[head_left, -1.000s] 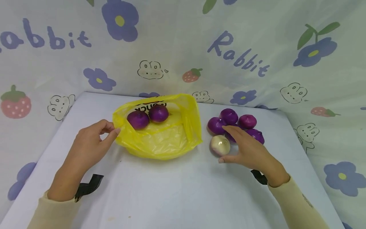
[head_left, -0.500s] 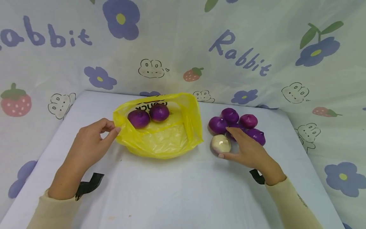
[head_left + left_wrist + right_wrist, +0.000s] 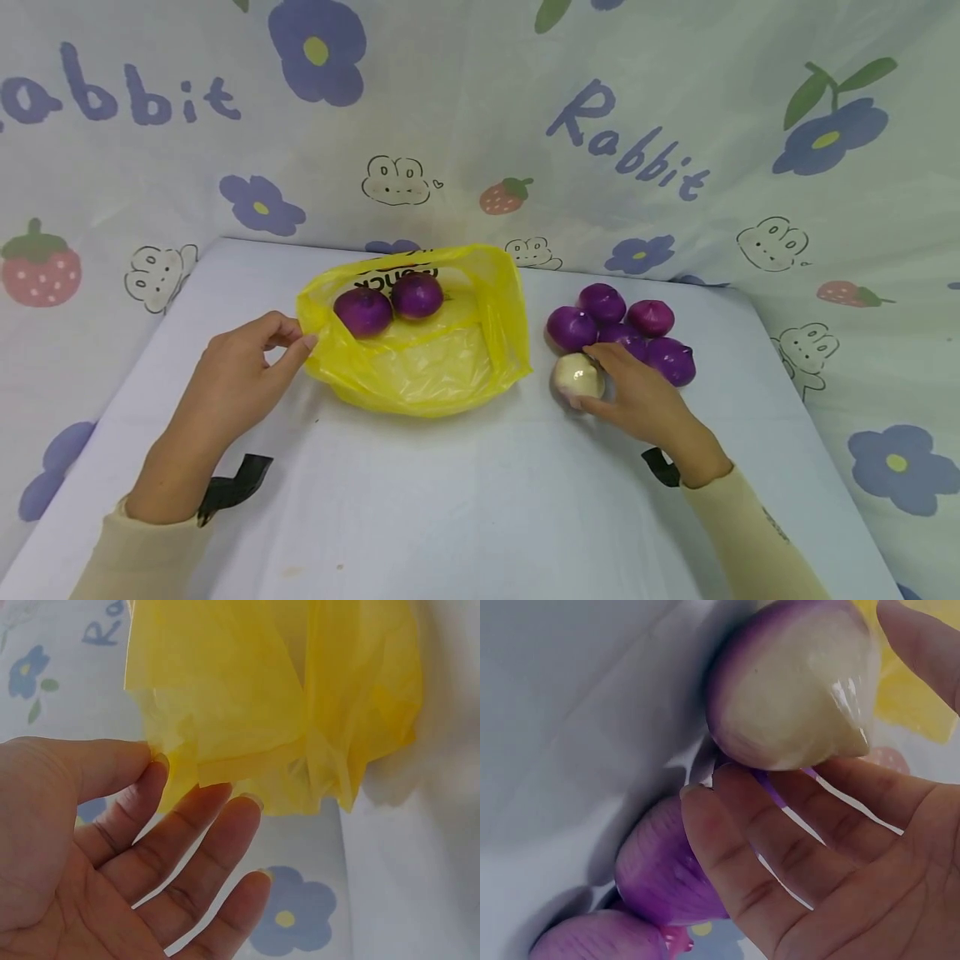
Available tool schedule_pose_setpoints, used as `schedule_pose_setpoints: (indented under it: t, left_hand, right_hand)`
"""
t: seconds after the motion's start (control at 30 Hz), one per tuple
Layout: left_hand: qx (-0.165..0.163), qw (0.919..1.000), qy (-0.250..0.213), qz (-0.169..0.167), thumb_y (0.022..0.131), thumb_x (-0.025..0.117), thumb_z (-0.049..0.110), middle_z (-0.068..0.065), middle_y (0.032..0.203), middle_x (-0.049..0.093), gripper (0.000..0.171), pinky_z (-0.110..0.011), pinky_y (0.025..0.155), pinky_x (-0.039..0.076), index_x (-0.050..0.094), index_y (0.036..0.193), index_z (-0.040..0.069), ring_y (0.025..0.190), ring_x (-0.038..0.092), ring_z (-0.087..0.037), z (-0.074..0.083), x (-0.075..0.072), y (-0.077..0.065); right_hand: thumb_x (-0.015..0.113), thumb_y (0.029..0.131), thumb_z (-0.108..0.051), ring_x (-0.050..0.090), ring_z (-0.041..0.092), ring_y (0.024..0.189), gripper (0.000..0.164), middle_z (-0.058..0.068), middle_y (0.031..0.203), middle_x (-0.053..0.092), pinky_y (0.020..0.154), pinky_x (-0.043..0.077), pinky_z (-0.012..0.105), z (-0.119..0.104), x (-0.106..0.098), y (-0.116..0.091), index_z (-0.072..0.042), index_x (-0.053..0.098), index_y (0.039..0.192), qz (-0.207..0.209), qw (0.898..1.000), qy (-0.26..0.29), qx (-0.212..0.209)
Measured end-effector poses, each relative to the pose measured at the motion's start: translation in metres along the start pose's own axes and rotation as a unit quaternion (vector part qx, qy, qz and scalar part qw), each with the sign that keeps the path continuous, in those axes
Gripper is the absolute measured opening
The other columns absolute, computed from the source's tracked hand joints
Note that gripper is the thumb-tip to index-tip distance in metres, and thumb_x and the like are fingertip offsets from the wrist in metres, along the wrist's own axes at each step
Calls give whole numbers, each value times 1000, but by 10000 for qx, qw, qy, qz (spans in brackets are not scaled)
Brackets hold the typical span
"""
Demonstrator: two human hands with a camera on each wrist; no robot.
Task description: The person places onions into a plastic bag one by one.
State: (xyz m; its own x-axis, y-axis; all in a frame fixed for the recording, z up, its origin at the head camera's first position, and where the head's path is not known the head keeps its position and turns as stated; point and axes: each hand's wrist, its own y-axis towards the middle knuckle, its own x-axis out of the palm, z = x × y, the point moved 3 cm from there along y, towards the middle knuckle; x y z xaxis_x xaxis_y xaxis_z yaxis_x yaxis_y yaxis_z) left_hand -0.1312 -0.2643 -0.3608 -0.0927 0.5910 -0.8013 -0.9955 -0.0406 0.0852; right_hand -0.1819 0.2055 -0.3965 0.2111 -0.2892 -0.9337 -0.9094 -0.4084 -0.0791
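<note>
Yellow plastic bag (image 3: 423,398) sits mouth-open on the white desk (image 3: 450,517) with two purple onions (image 3: 363,313) inside, left hand (image 3: 242,375) pinching its left rim between thumb and forefinger, other fingers (image 3: 180,832) loosely spread. Right hand (image 3: 647,398) is at the pale onion (image 3: 577,377) on the desk, just right of the bag, thumb at its near side and fingers at its far side, gap about onion-wide, fingers near straight and not wrapped round it; can't tell whether the thumb touches. Five more purple onions (image 3: 572,329) sit bunched just behind it.
</note>
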Motion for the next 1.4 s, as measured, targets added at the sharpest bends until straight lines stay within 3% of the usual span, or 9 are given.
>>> schedule_pose_setpoints:
  t: [0.67,1.13,1.4]
  left_hand:
    - [-51,10000,2,-82,107,60,36,-17,114,70,34,-63,90,51,64,118,4,106,61,-43,1,1,1]
    - [-59,10000,6,-59,107,61,36,-17,113,71,32,-62,88,51,65,116,6,104,61,-43,0,3,1]
    - [-38,9999,8,-103,107,59,37,-18,116,71,35,-66,93,49,64,117,5,112,60,-47,1,1,1]
  right_hand:
    - [88,84,-44,60,33,120,85,14,143,57,102,51,55,2,13,5,-9,49,151,74,9998,131,88]
    - [89,84,-40,64,31,111,84,14,135,63,99,53,52,3,17,3,-3,49,147,147,9991,364,171]
    - [88,85,-41,64,31,111,83,14,134,63,97,54,53,3,21,3,-5,46,148,153,9989,335,299]
